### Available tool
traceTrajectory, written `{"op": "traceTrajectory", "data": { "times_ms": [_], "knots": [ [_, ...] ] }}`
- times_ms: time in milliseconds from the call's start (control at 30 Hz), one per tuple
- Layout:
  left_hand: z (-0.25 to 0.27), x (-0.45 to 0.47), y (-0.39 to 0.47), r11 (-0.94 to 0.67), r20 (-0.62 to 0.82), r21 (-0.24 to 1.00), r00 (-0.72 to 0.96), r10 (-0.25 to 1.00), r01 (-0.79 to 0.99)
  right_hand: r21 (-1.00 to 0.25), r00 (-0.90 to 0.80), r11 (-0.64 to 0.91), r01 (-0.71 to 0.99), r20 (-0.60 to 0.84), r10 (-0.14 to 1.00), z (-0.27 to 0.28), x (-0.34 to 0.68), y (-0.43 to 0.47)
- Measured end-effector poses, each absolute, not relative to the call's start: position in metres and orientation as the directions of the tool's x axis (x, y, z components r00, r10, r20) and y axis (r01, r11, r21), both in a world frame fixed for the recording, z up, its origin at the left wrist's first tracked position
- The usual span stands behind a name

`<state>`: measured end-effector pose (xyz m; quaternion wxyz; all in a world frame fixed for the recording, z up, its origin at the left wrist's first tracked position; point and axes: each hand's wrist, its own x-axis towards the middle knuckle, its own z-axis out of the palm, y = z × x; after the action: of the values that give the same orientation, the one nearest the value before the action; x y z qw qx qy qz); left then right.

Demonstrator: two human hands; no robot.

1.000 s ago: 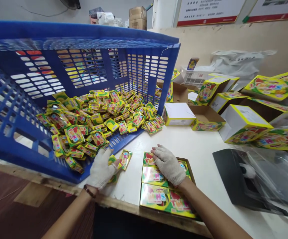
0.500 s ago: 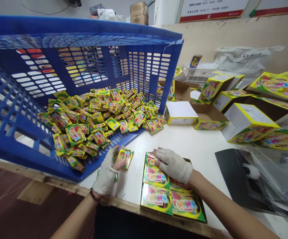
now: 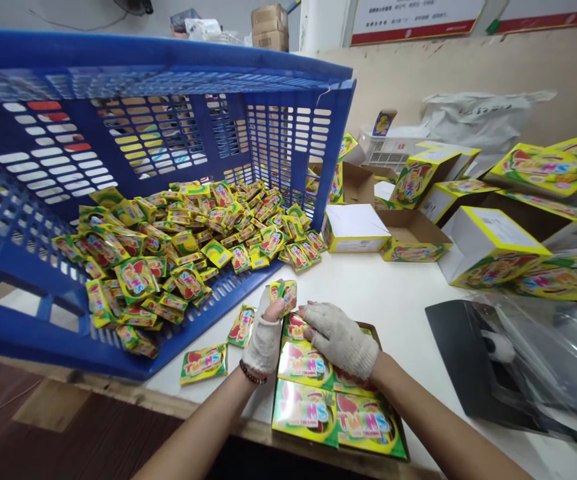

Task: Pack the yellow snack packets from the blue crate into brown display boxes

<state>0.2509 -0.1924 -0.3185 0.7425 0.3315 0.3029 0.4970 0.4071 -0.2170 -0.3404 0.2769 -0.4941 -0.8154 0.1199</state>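
Note:
My left hand (image 3: 263, 341), in a fingerless white glove with a beaded bracelet at its wrist, pinches a small yellow-green candy box (image 3: 284, 296) at the far left corner of a shallow display box (image 3: 404, 441). In that display box, flat candy boxes (image 3: 304, 410) marked TWINS lie in rows. Over its far end rests my right hand (image 3: 344, 339), also gloved, fingers stretched out on the boxes and partly hiding them. Two loose candy boxes lie left of my left hand: one flat (image 3: 204, 365), another (image 3: 240, 325) close against the glove.
A tipped blue plastic crate (image 3: 168, 57) full of candy boxes (image 3: 183, 247) takes up the left. Behind stand a white-sided carton (image 3: 358, 228) and an open carton (image 3: 415, 233). More cartons (image 3: 493, 247) pile up at right, near a black sheet (image 3: 461, 347) and clear plastic.
My left hand has moved right, to the display box's far left corner, carrying the candy box. The two loose candy boxes now show fully. My right hand stays on the packed boxes.

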Motion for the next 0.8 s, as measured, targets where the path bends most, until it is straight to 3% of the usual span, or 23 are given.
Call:
{"op": "traceTrajectory", "data": {
  "times_ms": [200,333,467,567,700,800],
  "knots": [
    [-0.311,0.244,-0.194,0.215,-0.082,0.797,0.252,0.964,-0.565,-0.509,-0.195,0.489,0.709,0.524,0.829,-0.337,0.397,-0.234],
    [-0.304,0.242,-0.195,0.21,-0.104,0.788,0.211,0.972,-0.579,-0.585,-0.079,0.356,0.728,0.445,0.892,-0.332,0.396,-0.234],
    [-0.306,0.241,-0.192,0.228,-0.142,0.736,0.184,0.973,-0.638,-0.675,-0.035,0.203,0.71,0.254,0.967,-0.327,0.398,-0.22],
    [-0.306,0.238,-0.191,0.248,-0.165,0.715,0.187,0.968,-0.654,-0.593,-0.051,0.168,0.788,0.209,0.976,-0.328,0.396,-0.212],
    [-0.307,0.233,-0.193,0.262,-0.156,0.714,0.218,0.963,-0.649,-0.464,-0.093,0.292,0.837,0.405,0.909,-0.344,0.392,-0.216],
    [-0.311,0.232,-0.195,0.284,-0.176,0.706,0.228,0.958,-0.649,-0.396,-0.189,0.352,0.848,0.395,0.899,-0.35,0.388,-0.222]
  ]
}}
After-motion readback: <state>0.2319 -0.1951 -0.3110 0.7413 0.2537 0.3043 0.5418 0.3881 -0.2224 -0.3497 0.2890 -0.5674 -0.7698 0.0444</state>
